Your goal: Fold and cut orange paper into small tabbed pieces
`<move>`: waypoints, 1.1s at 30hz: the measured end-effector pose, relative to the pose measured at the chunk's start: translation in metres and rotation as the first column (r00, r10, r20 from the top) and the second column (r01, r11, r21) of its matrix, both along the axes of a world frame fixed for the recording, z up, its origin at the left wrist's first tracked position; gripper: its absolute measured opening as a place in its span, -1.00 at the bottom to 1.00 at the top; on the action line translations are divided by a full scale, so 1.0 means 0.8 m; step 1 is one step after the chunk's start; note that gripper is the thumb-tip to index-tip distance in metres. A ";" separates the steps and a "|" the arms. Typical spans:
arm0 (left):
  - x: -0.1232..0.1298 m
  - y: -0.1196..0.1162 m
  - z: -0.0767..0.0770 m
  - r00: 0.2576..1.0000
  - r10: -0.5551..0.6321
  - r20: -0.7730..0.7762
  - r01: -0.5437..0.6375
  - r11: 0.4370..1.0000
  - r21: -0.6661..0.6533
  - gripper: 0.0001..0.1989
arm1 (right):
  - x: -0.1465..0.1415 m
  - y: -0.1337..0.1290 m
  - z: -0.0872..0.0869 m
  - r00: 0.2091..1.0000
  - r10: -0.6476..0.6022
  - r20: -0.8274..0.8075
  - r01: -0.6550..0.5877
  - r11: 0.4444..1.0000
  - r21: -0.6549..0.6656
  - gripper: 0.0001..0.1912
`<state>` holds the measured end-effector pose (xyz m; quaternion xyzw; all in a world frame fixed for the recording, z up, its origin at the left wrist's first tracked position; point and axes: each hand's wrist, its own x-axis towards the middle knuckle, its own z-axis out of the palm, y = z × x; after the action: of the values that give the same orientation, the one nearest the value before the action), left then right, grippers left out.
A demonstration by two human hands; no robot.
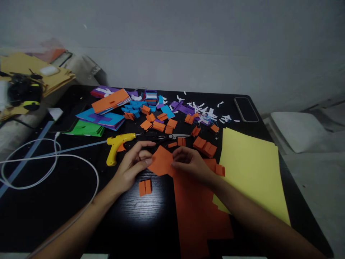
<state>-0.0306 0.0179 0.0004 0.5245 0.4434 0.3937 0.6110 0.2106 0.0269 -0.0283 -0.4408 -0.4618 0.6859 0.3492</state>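
Between my two hands is a small piece of orange paper (161,162), roughly five-sided. My left hand (134,162) pinches its left edge with the thumb, the index finger stretched out beyond. Thumb and fingertips of my right hand (190,162) close on its right edge. Under my right hand and forearm lie larger orange sheets (192,212). A small folded orange piece (145,187) rests on the table below the held paper. Beyond my hands lie black-handled scissors (175,136) and a yellow glue gun (114,145).
Yellow sheets (250,172) are stacked at the right, with a phone (245,109) behind them. Several folded orange pieces (159,126) and white paper scraps (202,109) spread across the back. Stacked coloured paper (111,101) sits back left. A white cable (88,163) crosses my left forearm.
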 end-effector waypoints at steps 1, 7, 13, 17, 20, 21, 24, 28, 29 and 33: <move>0.002 0.000 0.000 0.999 -0.012 -0.034 0.012 1.000 0.012 -0.59 | -0.001 -0.002 0.001 0.999 0.052 0.004 -0.052 0.999 0.004 -0.67; 0.012 -0.004 -0.002 0.965 -0.190 -0.182 0.178 0.981 -0.080 -0.78 | -0.005 -0.008 0.001 0.985 0.175 0.008 -0.175 0.984 0.033 -0.66; 0.015 -0.003 -0.006 0.969 -0.168 -0.181 0.161 0.986 -0.051 -0.81 | -0.005 -0.008 -0.001 0.985 0.168 0.023 -0.169 0.984 0.055 -0.70; 0.015 -0.001 -0.009 0.970 -0.160 -0.185 0.160 0.987 -0.013 -0.84 | -0.005 -0.009 -0.002 0.989 0.149 -0.003 -0.148 0.987 0.061 -0.68; 0.014 -0.001 -0.011 0.974 -0.140 -0.176 0.138 0.990 -0.029 -0.83 | -0.005 -0.008 -0.001 0.989 0.144 -0.024 -0.143 0.988 0.064 -0.70; 0.013 -0.002 -0.012 0.977 -0.139 -0.162 0.134 0.990 -0.046 -0.82 | -0.005 -0.008 0.000 0.989 0.145 -0.029 -0.143 0.988 0.065 -0.71; 0.013 -0.002 -0.013 0.983 -0.148 -0.109 0.138 0.986 -0.096 -0.81 | -0.004 -0.005 0.003 0.989 0.142 -0.034 -0.139 0.988 0.068 -0.72; 0.013 -0.002 -0.011 0.985 -0.141 -0.099 0.131 0.986 -0.102 -0.82 | -0.002 -0.003 0.005 0.989 0.142 -0.029 -0.140 0.988 0.067 -0.74; 0.013 -0.002 -0.010 0.985 -0.135 -0.106 0.124 0.987 -0.100 -0.82 | -0.001 -0.003 0.006 0.990 0.141 -0.028 -0.138 0.988 0.066 -0.74; 0.012 0.001 -0.008 0.989 -0.122 -0.083 0.113 0.989 -0.099 -0.83 | 0.000 -0.003 0.008 0.992 0.127 0.002 -0.127 0.989 0.073 -0.78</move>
<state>-0.0211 0.0190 -0.0064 0.5375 0.4565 0.3120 0.6366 0.2108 0.0241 -0.0221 -0.3967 -0.5133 0.6898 0.3215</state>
